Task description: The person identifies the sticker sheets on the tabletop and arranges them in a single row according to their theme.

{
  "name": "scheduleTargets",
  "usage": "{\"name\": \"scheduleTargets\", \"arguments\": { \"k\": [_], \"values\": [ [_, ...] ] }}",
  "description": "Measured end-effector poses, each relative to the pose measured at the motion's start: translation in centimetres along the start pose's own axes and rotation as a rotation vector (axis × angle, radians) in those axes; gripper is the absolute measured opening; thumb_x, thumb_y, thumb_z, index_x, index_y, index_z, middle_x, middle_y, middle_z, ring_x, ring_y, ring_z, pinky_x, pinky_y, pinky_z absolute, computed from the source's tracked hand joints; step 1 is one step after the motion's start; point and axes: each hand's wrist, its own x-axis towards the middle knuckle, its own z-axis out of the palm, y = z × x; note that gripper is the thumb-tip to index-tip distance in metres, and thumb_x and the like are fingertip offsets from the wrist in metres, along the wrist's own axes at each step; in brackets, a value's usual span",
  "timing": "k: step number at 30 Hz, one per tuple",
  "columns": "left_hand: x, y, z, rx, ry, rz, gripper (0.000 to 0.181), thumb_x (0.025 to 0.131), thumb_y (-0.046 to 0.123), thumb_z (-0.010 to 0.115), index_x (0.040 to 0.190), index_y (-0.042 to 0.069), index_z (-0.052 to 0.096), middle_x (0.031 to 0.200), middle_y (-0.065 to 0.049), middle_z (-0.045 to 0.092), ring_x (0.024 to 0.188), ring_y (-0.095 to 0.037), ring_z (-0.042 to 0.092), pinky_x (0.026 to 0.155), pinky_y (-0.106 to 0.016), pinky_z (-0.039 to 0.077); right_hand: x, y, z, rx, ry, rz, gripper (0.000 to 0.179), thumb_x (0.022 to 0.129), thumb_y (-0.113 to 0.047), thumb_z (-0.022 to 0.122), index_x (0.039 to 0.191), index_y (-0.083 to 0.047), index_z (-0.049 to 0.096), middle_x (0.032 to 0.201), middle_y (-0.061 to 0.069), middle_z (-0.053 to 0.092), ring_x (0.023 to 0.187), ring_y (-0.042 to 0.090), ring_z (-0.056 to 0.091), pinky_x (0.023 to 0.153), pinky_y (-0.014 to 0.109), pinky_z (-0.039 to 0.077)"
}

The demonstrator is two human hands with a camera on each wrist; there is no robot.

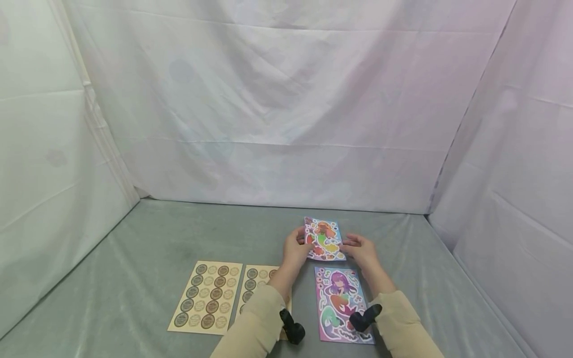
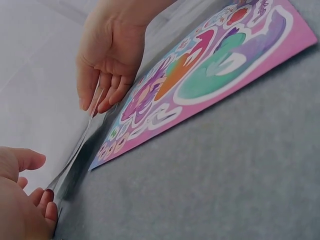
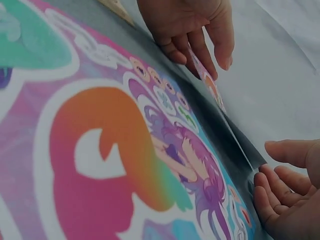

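Note:
A small mermaid sticker sheet (image 1: 324, 238), with orange, green and yellow figures on a blue-violet ground, is held tilted between both hands. My left hand (image 1: 293, 252) holds its left edge, the thumb tip overlapping the sheet in the head view. On the right edge, my right hand (image 1: 363, 253) holds it with bent fingers. Both wrist views show the sheet almost edge-on, a dark shadow beneath it, and both thumbs spread away from the fingers. Just nearer lies a second mermaid sticker sheet (image 1: 337, 298), pink and blue, flat on the grey cloth.
Two cream sheets of round labels lie to the left: one sheet (image 1: 206, 298) fully visible, the other sheet (image 1: 261, 278) partly covered by the left forearm. Grey cloth (image 1: 215, 228) covers the table. White curtains (image 1: 286, 124) enclose the back and both sides.

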Motion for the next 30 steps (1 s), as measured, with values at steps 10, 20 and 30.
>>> {"name": "scheduleTargets", "arguments": {
  "k": [10,20,30],
  "values": [
    [-0.4,-0.2,0.1,-0.065,0.038,0.041,0.05,0.079,-0.009,0.066,0.127,0.0,0.058,0.119,-0.014,0.06,0.102,-0.028,0.059,0.079,-0.031,0.053,-0.4,0.4,-0.1,0.037,-0.012,0.0,0.056,0.087,-0.009,0.068,0.138,-0.004,0.046,0.126,0.02,0.057,0.111,0.035,0.057,0.098,0.048,0.042],
    [-0.6,0.0,0.0,-0.109,0.06,0.037,0.048,0.077,-0.012,0.066,0.123,0.001,0.061,0.114,-0.01,0.061,0.095,-0.025,0.062,0.074,-0.028,0.054,-1.2,0.0,-0.6,0.067,-0.008,-0.015,0.053,0.088,-0.009,0.067,0.137,-0.004,0.047,0.126,0.02,0.056,0.112,0.035,0.055,0.099,0.048,0.041],
    [-0.6,0.3,-0.5,-0.126,0.054,0.05,0.049,0.074,-0.013,0.066,0.121,0.002,0.063,0.11,-0.009,0.061,0.088,-0.02,0.061,0.069,-0.028,0.054,-1.7,-0.3,-1.1,0.069,-0.007,-0.046,0.056,0.085,-0.005,0.067,0.137,-0.002,0.047,0.125,0.022,0.056,0.113,0.036,0.053,0.101,0.049,0.038]
  ]
}}
